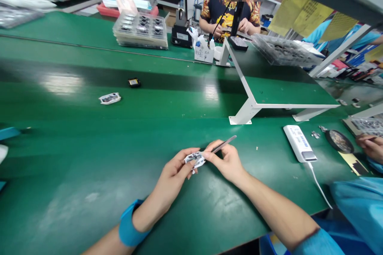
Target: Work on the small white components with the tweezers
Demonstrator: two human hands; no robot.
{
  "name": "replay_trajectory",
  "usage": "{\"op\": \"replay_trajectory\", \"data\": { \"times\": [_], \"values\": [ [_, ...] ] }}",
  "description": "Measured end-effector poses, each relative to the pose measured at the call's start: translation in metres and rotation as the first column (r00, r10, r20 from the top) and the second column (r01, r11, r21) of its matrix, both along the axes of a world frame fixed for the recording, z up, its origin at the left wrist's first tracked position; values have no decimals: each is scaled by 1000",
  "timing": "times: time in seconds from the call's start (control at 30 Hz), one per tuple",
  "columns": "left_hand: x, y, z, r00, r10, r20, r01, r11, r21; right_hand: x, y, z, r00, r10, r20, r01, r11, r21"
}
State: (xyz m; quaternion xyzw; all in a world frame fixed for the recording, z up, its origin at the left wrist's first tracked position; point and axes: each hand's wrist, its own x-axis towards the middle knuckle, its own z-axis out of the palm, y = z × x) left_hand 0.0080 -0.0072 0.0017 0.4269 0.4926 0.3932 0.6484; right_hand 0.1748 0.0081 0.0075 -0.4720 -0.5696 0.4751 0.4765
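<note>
- Since the small white component [194,159] looks light and fragile, it seems best held lightly by its edges.
- Left hand [172,169] pinches it above the green counter [89,155], nearer the front edge.
- Right hand [225,162] pinches slim metal tweezers [223,144], angled toward it.

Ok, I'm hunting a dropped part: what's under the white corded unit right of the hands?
The white corded unit sits on the green bench mat; what's beneath it is hidden. Its white cable trails off.
</note>
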Motion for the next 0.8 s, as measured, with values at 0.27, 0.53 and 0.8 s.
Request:
{"op": "replay_trajectory", "data": {
  "times": [0.27, 0.53, 0.8],
  "values": [
    [0, 1, 5, 999, 39, -1, -39, 999, -4, -2, 2, -5, 999, 3, -48, -5, 999, -35],
    [0, 1, 4, 999, 53, 5, -53, 998, -19, 1, 4, -12, 997, 37, -74, -44, 995, -95],
    [0, 1, 4, 998, 51, 37, -50, 998, -38, 0, 6, -12, 994, 36, -105, -48, 992, -113]
  ]
}}
